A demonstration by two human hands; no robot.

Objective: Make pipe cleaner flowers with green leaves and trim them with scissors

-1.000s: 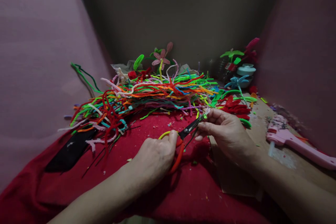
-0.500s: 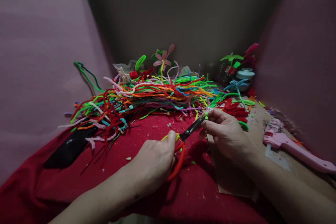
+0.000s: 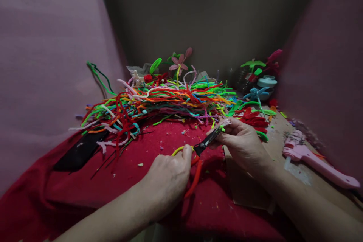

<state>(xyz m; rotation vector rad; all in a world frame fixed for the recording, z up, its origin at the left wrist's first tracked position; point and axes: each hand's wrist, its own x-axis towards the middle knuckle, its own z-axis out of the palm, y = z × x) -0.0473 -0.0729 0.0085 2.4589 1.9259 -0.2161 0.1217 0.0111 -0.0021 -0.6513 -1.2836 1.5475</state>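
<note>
My left hand [image 3: 167, 177] is closed around the scissors [image 3: 202, 146], which have red-orange and yellow handles and dark blades. The blades point up and right, reaching the fingertips of my right hand [image 3: 245, 141]. Those fingers are pinched on a small fuzzy piece, pale with bright green bits [image 3: 223, 127], right at the blade tips. Its full shape is hidden by the fingers. Just beyond my right hand lie red fuzzy petals [image 3: 251, 120]. A large heap of multicoloured pipe cleaners [image 3: 170, 100] stretches behind both hands.
A pink glue gun [image 3: 314, 159] rests on cardboard [image 3: 246, 189] at the right. On the red cloth [image 3: 119, 185] lie scraps and a black flat object [image 3: 81, 151]. A blue fuzzy flower [image 3: 257, 93] and a pale blue-lidded container [image 3: 267, 82] stand at the back right.
The view has shifted slightly, so the scene sits a little further right. The blades remain at the right fingertips, and more of the pale and green piece shows.
</note>
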